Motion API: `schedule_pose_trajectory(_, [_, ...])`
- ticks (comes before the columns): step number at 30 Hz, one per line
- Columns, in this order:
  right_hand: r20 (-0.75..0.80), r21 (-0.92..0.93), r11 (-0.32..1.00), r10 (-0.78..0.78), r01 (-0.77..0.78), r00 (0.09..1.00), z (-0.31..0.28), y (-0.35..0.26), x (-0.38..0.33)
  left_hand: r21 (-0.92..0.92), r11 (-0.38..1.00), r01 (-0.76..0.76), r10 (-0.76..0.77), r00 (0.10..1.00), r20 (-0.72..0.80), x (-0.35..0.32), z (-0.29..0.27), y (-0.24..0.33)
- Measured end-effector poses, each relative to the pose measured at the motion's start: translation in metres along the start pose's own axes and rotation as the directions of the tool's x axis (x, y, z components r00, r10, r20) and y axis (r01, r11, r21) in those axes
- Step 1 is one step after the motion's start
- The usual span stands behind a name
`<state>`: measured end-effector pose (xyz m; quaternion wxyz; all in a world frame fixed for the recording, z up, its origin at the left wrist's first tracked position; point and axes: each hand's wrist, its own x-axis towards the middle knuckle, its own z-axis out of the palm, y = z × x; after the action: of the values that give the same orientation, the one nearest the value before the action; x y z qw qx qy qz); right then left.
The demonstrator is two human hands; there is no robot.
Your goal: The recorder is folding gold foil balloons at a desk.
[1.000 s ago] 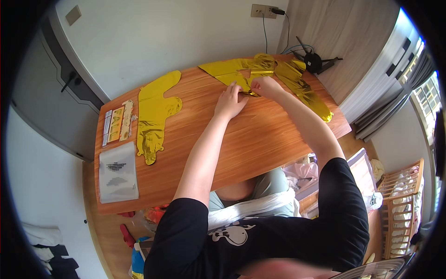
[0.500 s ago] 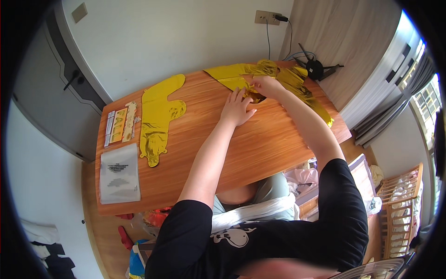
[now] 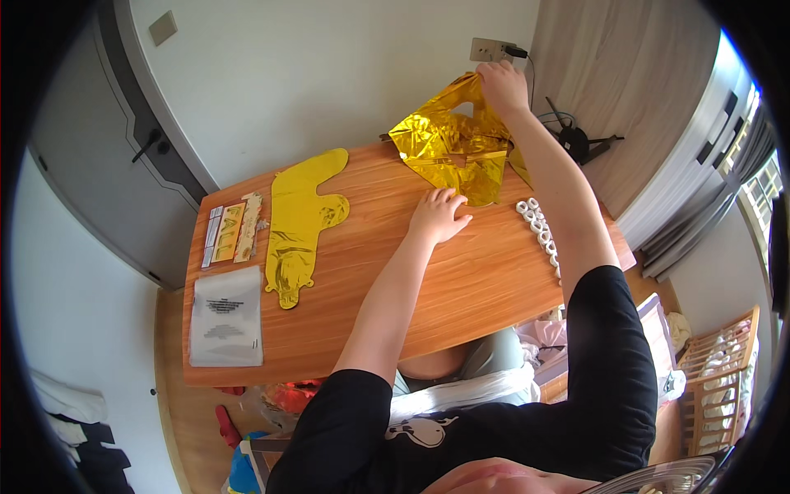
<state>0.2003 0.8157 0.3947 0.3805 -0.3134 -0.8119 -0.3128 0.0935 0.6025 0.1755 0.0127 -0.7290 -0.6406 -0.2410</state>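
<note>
My right hand (image 3: 504, 86) is raised above the far side of the wooden table, closed on the top edge of a crinkled gold foil balloon (image 3: 448, 136). The flat foil hangs from it, and its lower end meets the tabletop. My left hand (image 3: 436, 218) lies palm down with the fingers spread. Its fingertips are at the foil's lower edge; whether they press on it I cannot tell. Further left, a second gold foil balloon (image 3: 294, 226) lies flat, uninflated, with a rounded bulge on its right side.
On the wooden table (image 3: 370, 305) are a printed card pack (image 3: 229, 230) and a clear plastic sleeve (image 3: 226, 317) at the left. Several small white rolls (image 3: 539, 230) line up beside my right forearm. A black router (image 3: 572, 142) stands at the far right corner, near the wall socket (image 3: 491, 51).
My right hand has gone up and away, lifting the gold foil balloon off the table. The white rolls have come into sight. My left hand stays low, spread near the foil.
</note>
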Motion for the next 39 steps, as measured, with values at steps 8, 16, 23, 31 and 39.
schedule_pose_trajectory(8, [-0.081, -0.165, 0.984, -0.079, 0.065, 0.994, -0.031, 0.026, 0.058, -0.02, 1.0, -0.008, 0.007, 1.0, -0.017, -0.001, 0.0, -0.004])
schedule_pose_trajectory(16, [-0.013, -0.192, 0.981, -0.025, 0.022, 1.0, -0.072, 0.064, 0.089, -0.003, 1.0, 0.008, -0.008, 0.999, -0.032, -0.005, -0.006, -0.001])
schedule_pose_trajectory(23, [-0.067, -0.212, 0.946, 0.238, -0.247, 0.969, -0.121, 0.107, 0.096, -0.014, 0.999, 0.049, -0.046, 0.99, 0.134, -0.003, -0.017, 0.003])
schedule_pose_trajectory(31, [-0.062, -0.224, 0.93, 0.283, -0.29, 0.957, -0.218, 0.106, 0.068, -0.039, 0.999, 0.034, -0.028, 0.988, 0.15, 0.001, -0.016, 0.007])
schedule_pose_trajectory(39, [0.053, -0.01, 0.851, -0.524, 0.525, 0.85, -0.341, -0.01, -0.106, -0.468, 0.765, -0.441, 0.054, 0.769, -0.637, 0.001, -0.085, 0.097])
